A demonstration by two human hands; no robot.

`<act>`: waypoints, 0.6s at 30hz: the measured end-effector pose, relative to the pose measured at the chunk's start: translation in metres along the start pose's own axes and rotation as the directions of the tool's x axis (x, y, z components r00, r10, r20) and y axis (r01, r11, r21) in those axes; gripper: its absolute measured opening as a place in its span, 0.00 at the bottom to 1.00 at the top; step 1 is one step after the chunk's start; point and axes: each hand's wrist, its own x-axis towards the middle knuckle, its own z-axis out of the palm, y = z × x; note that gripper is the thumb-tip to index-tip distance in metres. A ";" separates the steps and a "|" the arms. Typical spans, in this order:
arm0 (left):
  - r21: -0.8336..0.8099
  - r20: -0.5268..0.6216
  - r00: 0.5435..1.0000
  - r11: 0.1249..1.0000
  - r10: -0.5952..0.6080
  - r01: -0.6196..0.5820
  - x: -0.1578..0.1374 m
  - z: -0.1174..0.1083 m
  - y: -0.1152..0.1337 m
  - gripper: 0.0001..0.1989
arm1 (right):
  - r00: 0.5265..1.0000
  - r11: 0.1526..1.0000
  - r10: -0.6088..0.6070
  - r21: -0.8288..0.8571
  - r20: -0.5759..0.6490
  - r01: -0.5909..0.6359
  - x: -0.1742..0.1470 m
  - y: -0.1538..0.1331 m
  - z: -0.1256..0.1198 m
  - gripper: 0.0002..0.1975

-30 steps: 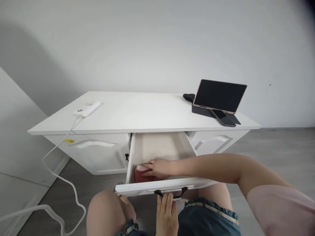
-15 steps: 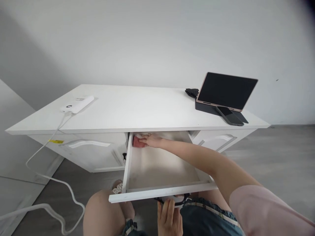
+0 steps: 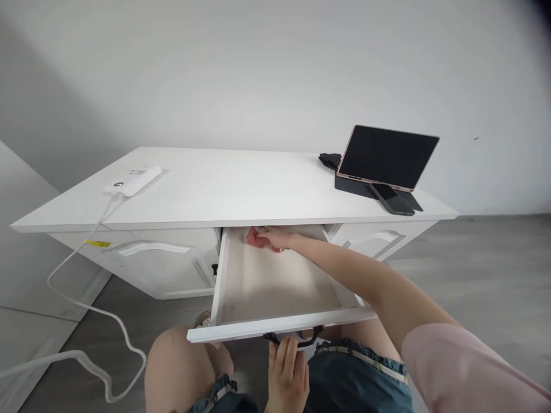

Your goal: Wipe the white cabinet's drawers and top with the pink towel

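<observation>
A white drawer (image 3: 241, 329) is pulled out from the cabinet in front of my knees. My right hand (image 3: 278, 237) reaches deep into it, closed on a crumpled red cloth (image 3: 257, 238) that lies against the drawer bottom near the back. Part of the cloth is covered by the fingers. At the drawer front, my left hand (image 3: 287, 373) has its fingers curled over the black handle (image 3: 307, 342).
On the white cabinet top (image 3: 232, 183) stand a propped tablet (image 3: 390, 156), a phone (image 3: 391, 199) and a black folded item (image 3: 330, 160) at the right. A white power bank (image 3: 133, 181) lies left, its cable (image 3: 103, 310) looping down. My knees flank the drawer.
My right hand has moved the red cloth rightward from the drawer's left wall, and the cloth has bunched up. My left hand stays at the handle. The view has shifted slightly.
</observation>
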 end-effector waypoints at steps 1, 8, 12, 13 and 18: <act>-0.003 0.002 1.000 1.000 0.000 0.000 0.001 -0.001 0.000 0.07 | 0.999 0.993 -0.046 -0.104 0.016 0.047 -0.007 0.003 -0.001 0.20; -0.028 0.041 0.999 1.000 -0.002 0.003 0.003 -0.004 -0.001 0.09 | 0.976 0.904 -0.129 -0.385 0.174 0.188 -0.055 0.014 0.013 0.28; -0.017 0.060 0.998 1.000 0.006 -0.005 0.006 -0.009 0.000 0.10 | 0.943 0.827 -0.200 -0.471 0.267 0.309 -0.081 0.008 0.026 0.31; -0.011 0.073 0.997 1.000 0.010 -0.010 0.007 -0.011 0.000 0.10 | 0.933 0.816 -0.207 -0.474 0.295 0.331 -0.087 0.006 0.027 0.31; -0.004 0.119 0.991 0.998 0.060 -0.060 0.009 -0.017 -0.002 0.11 | 0.902 0.813 -0.151 -0.469 0.404 0.346 -0.115 -0.004 0.028 0.35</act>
